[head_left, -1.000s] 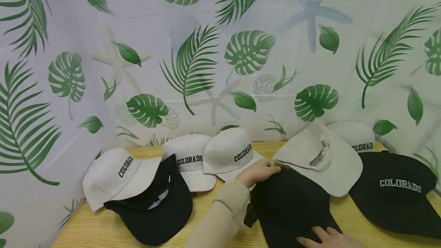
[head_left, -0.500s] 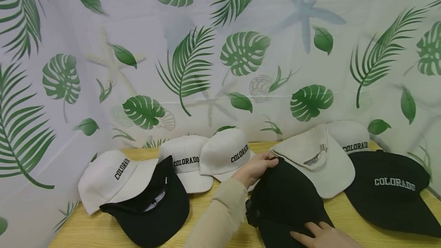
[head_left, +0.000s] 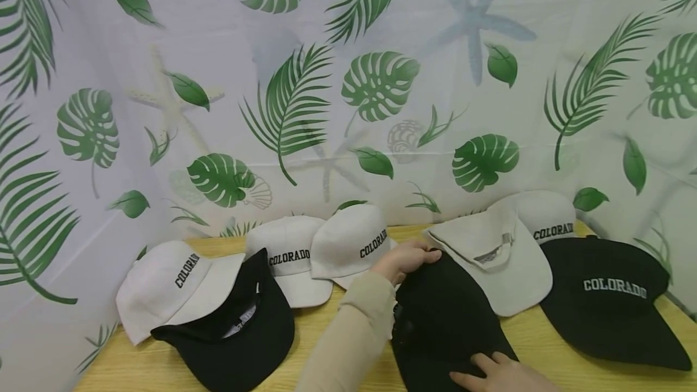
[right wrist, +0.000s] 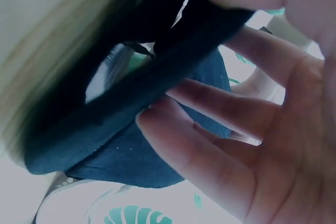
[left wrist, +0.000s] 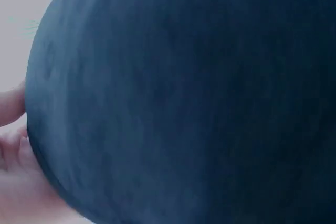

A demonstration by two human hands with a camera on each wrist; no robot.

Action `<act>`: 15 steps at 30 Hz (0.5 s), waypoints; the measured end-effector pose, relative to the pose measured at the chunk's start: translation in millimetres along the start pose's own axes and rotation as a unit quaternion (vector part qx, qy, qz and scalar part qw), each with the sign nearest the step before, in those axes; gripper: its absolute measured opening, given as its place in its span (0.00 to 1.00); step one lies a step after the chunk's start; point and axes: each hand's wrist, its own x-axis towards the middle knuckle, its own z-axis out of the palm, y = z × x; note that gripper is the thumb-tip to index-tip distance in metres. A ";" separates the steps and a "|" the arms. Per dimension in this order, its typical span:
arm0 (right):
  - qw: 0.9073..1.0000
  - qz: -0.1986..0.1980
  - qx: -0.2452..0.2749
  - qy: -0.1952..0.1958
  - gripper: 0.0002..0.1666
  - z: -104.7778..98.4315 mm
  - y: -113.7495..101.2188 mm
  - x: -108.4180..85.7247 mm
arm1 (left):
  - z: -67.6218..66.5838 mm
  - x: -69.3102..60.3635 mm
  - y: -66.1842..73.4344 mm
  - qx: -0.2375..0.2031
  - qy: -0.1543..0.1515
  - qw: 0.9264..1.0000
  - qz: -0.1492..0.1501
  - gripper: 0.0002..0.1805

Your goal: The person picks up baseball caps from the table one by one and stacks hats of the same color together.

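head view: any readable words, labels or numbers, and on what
"COLORADO": far-right black cap
"COLORADO": second white cap from left
"COLORAD", ending unclear: leftmost white cap, third white cap and rear-right white cap
Too small to read: tags inside left black cap and pale cap
No text visible: held black cap

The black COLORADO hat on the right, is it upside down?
No, the black hat is right way up: its white letters read upright, with the brim below them.
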 end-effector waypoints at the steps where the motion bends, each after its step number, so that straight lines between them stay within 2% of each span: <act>1: 1.000 0.001 -0.001 0.000 0.28 0.1 -0.5 1.4 | 0.7 0.8 0.1 -0.018 -0.007 1.000 0.003 0.12; 3: 1.000 0.001 -0.002 -0.004 0.28 0.5 -0.8 4.3 | 2.1 1.7 -0.5 -0.047 -0.016 0.999 0.006 0.10; 5: 1.000 -0.005 -0.003 -0.001 0.28 1.4 -0.4 5.7 | 2.8 2.7 -1.7 -0.044 -0.019 0.999 0.014 0.09; 8: 1.000 -0.008 0.000 0.007 0.28 2.3 1.1 5.0 | 0.9 2.5 -3.2 0.008 -0.012 0.999 0.037 0.11; 11: 1.000 -0.004 0.000 0.014 0.28 2.3 2.6 2.9 | -6.2 1.3 -5.6 0.054 -0.010 0.997 0.060 0.13; 15: 1.000 0.009 -0.008 0.010 0.30 0.6 2.4 1.5 | -21.8 -5.9 -11.4 0.081 -0.020 0.996 0.034 0.14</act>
